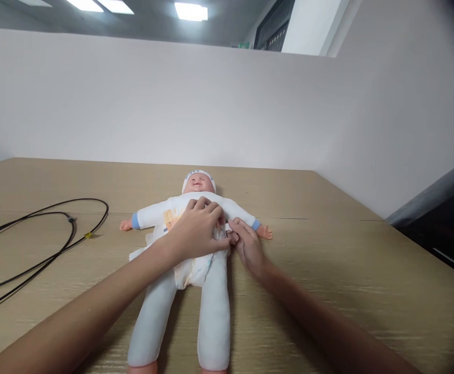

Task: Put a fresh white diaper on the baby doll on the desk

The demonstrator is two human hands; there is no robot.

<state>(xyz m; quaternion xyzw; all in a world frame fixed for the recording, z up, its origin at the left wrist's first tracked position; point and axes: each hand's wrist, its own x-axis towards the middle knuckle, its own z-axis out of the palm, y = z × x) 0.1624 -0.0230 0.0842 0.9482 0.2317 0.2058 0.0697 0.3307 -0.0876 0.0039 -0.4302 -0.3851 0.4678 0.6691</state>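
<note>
A baby doll (211,306) in white clothes with blue cuffs lies on its back on the wooden table (347,270), head away from me. A white diaper (190,272) wraps its hips. My left hand (198,228) lies over the doll's belly, fingers curled down on the diaper's front. My right hand (246,244) is at the doll's right-side waist, fingers pinched on the diaper's side tab where it meets my left hand. The pinched edge is mostly hidden by my fingers.
A black cable (51,234) loops across the table at the left. A white partition wall (172,104) stands behind the table. A dark surface (445,223) lies past the table's right edge.
</note>
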